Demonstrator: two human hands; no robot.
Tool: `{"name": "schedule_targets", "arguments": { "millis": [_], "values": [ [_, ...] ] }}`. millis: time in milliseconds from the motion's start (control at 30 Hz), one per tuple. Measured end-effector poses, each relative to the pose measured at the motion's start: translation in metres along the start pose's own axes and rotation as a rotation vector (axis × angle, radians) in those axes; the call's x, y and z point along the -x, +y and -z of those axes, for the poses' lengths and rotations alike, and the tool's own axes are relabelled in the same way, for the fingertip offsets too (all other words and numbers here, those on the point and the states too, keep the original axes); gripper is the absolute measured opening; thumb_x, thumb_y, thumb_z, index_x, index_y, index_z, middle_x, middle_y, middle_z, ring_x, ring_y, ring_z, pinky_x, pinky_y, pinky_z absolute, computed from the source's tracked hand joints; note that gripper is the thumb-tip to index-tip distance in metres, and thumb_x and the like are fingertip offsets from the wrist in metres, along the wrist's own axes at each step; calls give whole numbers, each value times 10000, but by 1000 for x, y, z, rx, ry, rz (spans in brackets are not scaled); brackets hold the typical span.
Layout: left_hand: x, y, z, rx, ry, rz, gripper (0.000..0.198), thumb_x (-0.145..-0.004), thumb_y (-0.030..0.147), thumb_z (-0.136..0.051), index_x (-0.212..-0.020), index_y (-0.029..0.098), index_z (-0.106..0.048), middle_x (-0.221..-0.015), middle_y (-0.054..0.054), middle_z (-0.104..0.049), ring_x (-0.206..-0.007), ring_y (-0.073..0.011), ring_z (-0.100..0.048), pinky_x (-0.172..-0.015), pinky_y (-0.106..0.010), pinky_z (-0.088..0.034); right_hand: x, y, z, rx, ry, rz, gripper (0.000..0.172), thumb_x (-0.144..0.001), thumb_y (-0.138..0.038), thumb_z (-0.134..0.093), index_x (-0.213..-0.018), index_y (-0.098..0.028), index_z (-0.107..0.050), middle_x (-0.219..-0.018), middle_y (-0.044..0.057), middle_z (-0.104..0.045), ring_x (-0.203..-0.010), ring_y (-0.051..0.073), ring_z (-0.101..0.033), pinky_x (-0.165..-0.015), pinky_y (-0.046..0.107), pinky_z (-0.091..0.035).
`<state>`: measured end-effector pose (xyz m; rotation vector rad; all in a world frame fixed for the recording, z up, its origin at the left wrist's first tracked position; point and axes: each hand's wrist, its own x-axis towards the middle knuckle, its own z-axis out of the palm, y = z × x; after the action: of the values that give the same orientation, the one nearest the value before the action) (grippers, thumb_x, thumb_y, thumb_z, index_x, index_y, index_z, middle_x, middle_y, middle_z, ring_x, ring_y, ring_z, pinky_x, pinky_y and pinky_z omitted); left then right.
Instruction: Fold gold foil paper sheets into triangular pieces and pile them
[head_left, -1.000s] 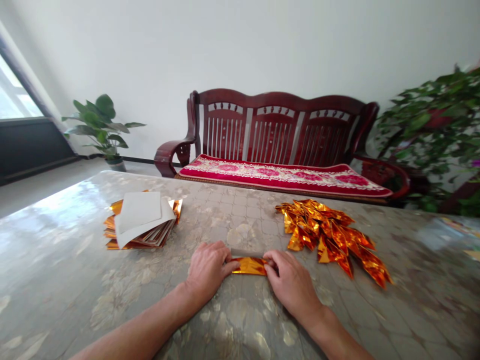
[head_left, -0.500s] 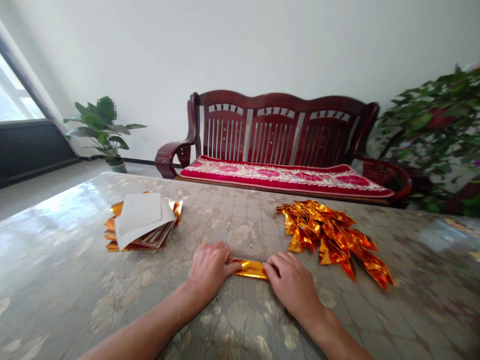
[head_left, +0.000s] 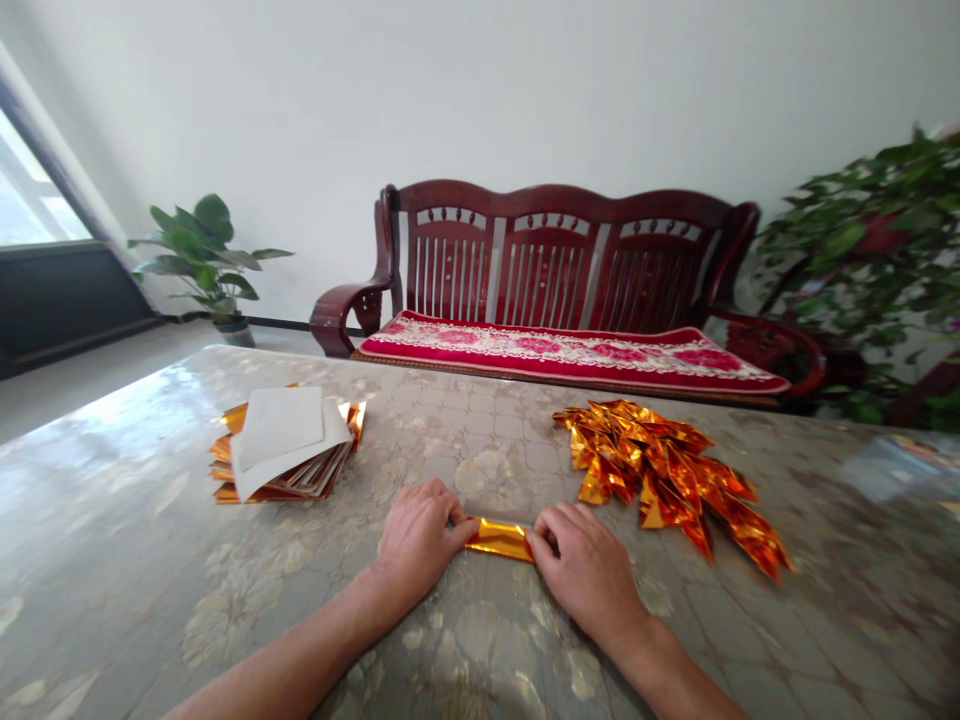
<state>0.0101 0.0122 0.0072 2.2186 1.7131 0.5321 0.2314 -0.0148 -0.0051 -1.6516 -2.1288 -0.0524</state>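
closest in, a gold foil strip (head_left: 499,540) lying flat on the patterned desk (head_left: 480,640), straight across in front of the body, shiny side up. left hand (head_left: 416,540) at the strip's left end and right hand (head_left: 585,565) at its right end, both narrow and curled down, holding the strip by its ends against the desk, with only the middle of the foil showing between them. no pale flap along the strip's far edge any more, unlike a second ago: now just one flat, narrow gold band, with nothing standing up from it and both ends still covered by the hands.

to the left of the strip and a little farther off, a stack of gold foil sheets (head_left: 225,482) with white paper (head_left: 277,425) folded over the top, its edges slightly fanned. to the right of the strip, just past the right hand, a loose heap of pointed gold foil pieces (head_left: 660,475), overlapping and spreading toward the right.

far beyond the strip, past the desk's far edge, a dark red wooden bench (head_left: 551,260) with a red floral cushion (head_left: 570,350). farther off to the strip's left, a potted plant (head_left: 202,255) and a window (head_left: 30,190); farther off to its right, a leafy plant (head_left: 862,240).
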Motion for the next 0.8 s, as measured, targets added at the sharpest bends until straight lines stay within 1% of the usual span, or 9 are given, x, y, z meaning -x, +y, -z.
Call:
{"name": "schedule_targets", "arguments": {
  "millis": [300, 500, 800],
  "values": [
    [0, 3, 5, -18, -24, 23, 200, -821, 360, -655, -678, 224, -685, -835, -6, -649, -823, -165, -609, -724, -278, -355, 0, 0, 1, 0, -11, -14, 155, -854, -215, -607, -703, -226, -574, -748, -4, -634, -747, 178, -546, -660, 291, -317],
    [1, 3, 3, -19, -14, 17, 207, -836, 351, -625, -684, 216, -665, -844, -8, -639, -821, -170, -607, -735, -283, -363, -1, -2, 4, -2, -26, -39, 162, -849, -216, -608, -691, -229, -576, -732, -6, -641, -724, 180, -546, -642, 295, -308],
    [2, 0, -2, -4, -4, 5, 189, -843, 311, -606, -689, 203, -623, -845, -7, -599, -791, -160, -590, -704, -265, -360, 0, 1, 5, -54, -42, -65, 207, -870, -307, -649, -691, -229, -580, -748, -13, -648, -759, 185, -559, -666, 295, -330]
  ]
}}
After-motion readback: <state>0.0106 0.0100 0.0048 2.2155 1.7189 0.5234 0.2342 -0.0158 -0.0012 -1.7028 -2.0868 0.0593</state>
